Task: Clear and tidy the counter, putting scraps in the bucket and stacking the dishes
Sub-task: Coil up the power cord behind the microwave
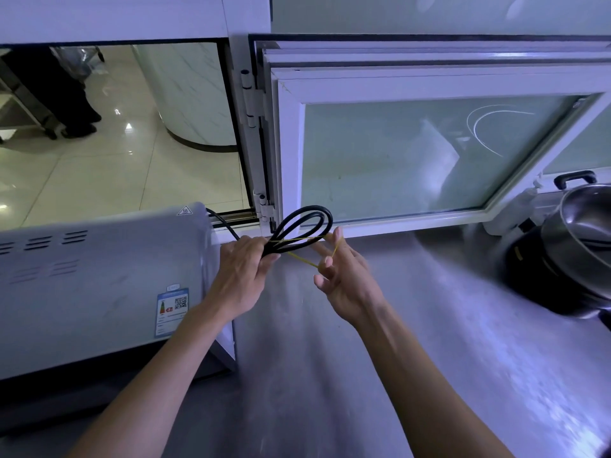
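My left hand (243, 271) grips a looped black power cord (305, 223) that runs back to the grey appliance (99, 279) on the left of the steel counter (363, 375). A thin yellow rubber band (302, 258) crosses the cord loops and stretches over to my right hand (344, 276), whose fingers hold it taut. Both hands hover just above the counter, in front of the window frame.
A white-framed window (390, 153) swings open inward over the counter's back edge. At the far right stand stacked steel pots (582, 246) with a black handle. Through the opening at the left I see a tiled floor and a person's legs (62, 94).
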A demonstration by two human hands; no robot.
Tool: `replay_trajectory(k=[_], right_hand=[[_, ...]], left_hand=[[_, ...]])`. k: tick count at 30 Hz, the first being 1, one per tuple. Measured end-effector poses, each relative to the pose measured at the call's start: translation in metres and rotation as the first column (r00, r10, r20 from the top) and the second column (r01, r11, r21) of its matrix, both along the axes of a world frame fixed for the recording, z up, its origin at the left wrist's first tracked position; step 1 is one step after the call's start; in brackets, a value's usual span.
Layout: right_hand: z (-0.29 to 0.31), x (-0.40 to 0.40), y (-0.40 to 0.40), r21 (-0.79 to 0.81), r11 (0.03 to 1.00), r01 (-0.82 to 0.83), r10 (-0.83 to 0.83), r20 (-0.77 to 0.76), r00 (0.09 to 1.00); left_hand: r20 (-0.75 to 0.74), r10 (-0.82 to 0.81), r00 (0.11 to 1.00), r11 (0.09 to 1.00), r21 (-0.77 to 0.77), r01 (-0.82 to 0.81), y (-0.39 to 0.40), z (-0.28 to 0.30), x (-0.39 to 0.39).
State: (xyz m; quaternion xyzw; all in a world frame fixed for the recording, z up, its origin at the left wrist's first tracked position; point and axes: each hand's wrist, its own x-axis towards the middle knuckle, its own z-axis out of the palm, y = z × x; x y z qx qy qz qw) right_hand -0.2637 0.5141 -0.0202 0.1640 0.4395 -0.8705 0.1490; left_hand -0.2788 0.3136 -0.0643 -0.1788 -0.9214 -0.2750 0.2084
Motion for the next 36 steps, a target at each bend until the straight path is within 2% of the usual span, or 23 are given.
replay_trajectory(k=[7, 12, 16, 20, 28, 36], right_hand=[[-0.009, 0.003, -0.003, -0.027, 0.993, 0.117, -0.114, 0.112, 0.987], [-0.005, 0.009, -0.005, -0.209, 0.974, 0.092, -0.064, 0.139, 0.988], [-0.002, 0.011, -0.013, -0.315, 0.936, 0.157, -0.104, 0.178, 0.978], [-0.002, 0.011, -0.017, -0.320, 0.930, 0.181, -0.124, 0.189, 0.974], [-0.017, 0.025, -0.034, -0.274, 0.954, 0.119, -0.060, 0.215, 0.975], [-0.012, 0.008, -0.007, -0.191, 0.979, 0.076, -0.047, 0.151, 0.987]], left_hand=[[0.037, 0.007, 0.999, 0.998, 0.056, -0.009, 0.000, 0.002, 0.001], [0.093, 0.026, 0.995, 0.995, 0.098, -0.035, 0.001, 0.004, 0.002], [0.108, 0.027, 0.994, 0.994, 0.100, -0.038, 0.002, 0.006, 0.003], [0.166, 0.046, 0.985, 0.990, 0.124, -0.067, 0.001, 0.006, 0.002], [0.246, 0.058, 0.968, 0.966, 0.230, -0.116, 0.001, 0.006, 0.003], [0.125, -0.001, 0.992, 0.992, 0.124, -0.015, 0.002, -0.001, 0.001]])
